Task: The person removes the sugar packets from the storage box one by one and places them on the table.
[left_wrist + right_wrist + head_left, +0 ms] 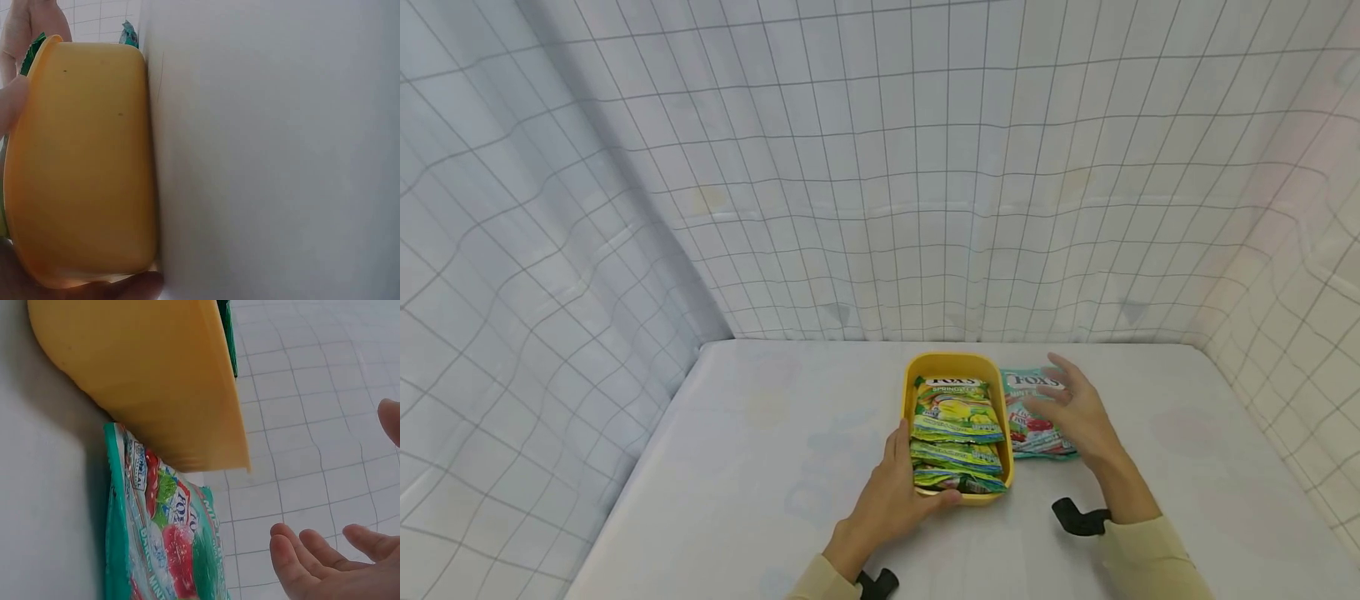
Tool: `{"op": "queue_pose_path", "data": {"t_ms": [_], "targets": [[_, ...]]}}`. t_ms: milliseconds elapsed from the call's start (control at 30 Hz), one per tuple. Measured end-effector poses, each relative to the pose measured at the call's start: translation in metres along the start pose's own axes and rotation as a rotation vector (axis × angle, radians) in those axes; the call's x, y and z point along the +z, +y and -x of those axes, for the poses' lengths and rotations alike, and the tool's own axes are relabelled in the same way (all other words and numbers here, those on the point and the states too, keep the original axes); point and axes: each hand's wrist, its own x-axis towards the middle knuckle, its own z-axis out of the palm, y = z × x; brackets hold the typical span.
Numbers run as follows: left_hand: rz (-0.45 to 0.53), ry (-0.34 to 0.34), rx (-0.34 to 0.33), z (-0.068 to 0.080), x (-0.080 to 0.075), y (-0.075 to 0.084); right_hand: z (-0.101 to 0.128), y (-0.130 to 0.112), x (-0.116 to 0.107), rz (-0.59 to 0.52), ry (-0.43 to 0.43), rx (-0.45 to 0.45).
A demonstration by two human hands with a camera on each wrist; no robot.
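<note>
The yellow tray [956, 362] stands on the white table [760, 450] with its long axis running away from the person, and it holds a stack of green Fox's candy packets [958, 433]. The left hand [891, 492] grips the tray's near left corner: the fingers lie against the left wall and the thumb curls round the near rim. In the left wrist view the tray's wall fills the frame at the fingertips.

The teal Fox's mint packet [1037, 417] lies flat on the table, touching the tray's right wall, its long axis parallel to the tray. The right hand [1078, 417] hovers directly above this packet, fingers spread and relaxed, holding nothing. In the right wrist view the fingertips [300, 556] stand apart from the packet surface.

The right hand is the nearer hand to the mint packet. The packet lies just below the palm; the tray opening lies to the left of it.
</note>
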Motion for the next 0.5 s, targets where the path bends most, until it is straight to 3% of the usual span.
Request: {"op": "queue_pose_path", "data": {"t_ms": [500], "targets": [[0.005,0.008,0.016,0.0,0.0,0.0,-0.003,-0.008,0.022,-0.052,-0.048,-0.037]]}}
